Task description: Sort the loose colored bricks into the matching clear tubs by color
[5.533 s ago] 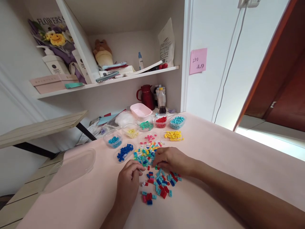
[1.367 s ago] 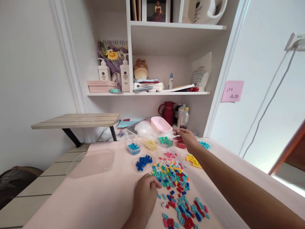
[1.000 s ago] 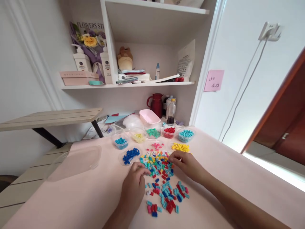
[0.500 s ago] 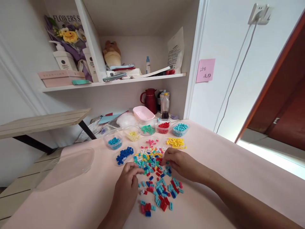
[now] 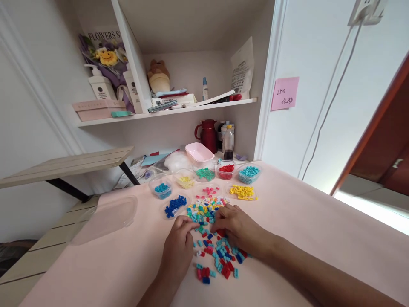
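On the pink table (image 5: 303,213) a ring of small clear tubs stands behind a loose heap of mixed bricks (image 5: 214,238). One tub holds teal-blue bricks (image 5: 163,188), the next pale yellow bricks (image 5: 186,181), then green bricks (image 5: 205,173), red bricks (image 5: 226,168) and light blue bricks (image 5: 249,171). Nearer the heap, a shallow clear lid carries dark blue bricks (image 5: 175,205), another carries bright yellow bricks (image 5: 241,192), and a few pink bricks (image 5: 208,190) lie between them. An empty pink tub (image 5: 199,152) sits behind the green ones.

The left hand (image 5: 177,247) rests at the heap's left edge, fingers curled with the tips drawn together at the bricks; whether a brick is pinched there I cannot tell. The right hand (image 5: 236,228) lies palm-down over the middle of the heap, fingers bent onto the pieces and covering some of them; I cannot tell whether it grips anything. The fingertips of both hands come close together.

Off to the left a large clear lid (image 5: 105,217) lies flat, well apart from the hands. At the back stand a dark red jug (image 5: 208,135) and a bottle (image 5: 228,142) under the shelf (image 5: 166,111). A pink note (image 5: 284,93) is stuck to the wall.
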`<state>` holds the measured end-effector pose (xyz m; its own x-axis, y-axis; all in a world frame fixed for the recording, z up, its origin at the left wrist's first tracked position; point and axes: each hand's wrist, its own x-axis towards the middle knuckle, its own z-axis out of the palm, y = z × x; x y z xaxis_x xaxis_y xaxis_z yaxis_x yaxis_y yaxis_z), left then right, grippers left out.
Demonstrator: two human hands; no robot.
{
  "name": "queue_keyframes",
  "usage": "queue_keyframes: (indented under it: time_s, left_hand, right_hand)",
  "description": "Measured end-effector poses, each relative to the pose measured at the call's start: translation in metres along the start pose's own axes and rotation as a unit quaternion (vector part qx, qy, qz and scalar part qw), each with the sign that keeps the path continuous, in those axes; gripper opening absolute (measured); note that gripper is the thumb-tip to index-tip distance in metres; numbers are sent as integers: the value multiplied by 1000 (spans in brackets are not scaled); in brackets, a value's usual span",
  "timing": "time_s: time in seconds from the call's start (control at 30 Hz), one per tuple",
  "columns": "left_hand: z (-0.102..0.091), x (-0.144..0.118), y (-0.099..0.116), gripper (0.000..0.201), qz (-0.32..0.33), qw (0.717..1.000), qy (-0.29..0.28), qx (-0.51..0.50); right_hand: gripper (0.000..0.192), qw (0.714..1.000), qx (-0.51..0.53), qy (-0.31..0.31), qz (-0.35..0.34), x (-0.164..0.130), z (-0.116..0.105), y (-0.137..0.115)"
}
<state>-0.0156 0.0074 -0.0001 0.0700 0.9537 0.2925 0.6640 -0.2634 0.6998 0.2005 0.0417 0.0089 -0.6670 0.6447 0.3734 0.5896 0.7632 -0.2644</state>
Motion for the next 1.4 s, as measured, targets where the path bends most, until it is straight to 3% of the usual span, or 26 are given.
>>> queue_keyframes:
  time_s: [0.13, 0.3, 0.53, 0.7, 0.93, 1.2, 1.4]
  left_hand:
    - [1, -1, 0, 48, -5, 1000, -3, 9]
    - [0, -2, 3, 46, -8, 1000, -9, 25]
    - [-1, -2, 4, 46, 3, 999, -17, 41]
    - [0, -4, 6, 42, 10, 997, -22, 67]
    - [5, -3, 3, 38, 24, 994, -13, 101]
    - [5, 1, -6, 31, 43, 997, -8, 63]
    - [4, 0, -6, 27, 37, 999, -2, 33]
  right_hand:
    - [47, 1000, 27, -8, -8, -1, -3, 3]
    - [64, 1000, -22, -8, -3, 3, 1, 3]
    - [40, 1000, 24, 1, -9, 1, -2, 2]
    - [40, 998, 55, 0, 0, 1, -6, 4]
    - [49, 1000, -27, 8, -4, 9, 9, 6]
    - [29, 1000, -22, -1, -2, 8, 3, -1]
    - [32, 999, -31, 5, -13, 7, 5, 0]
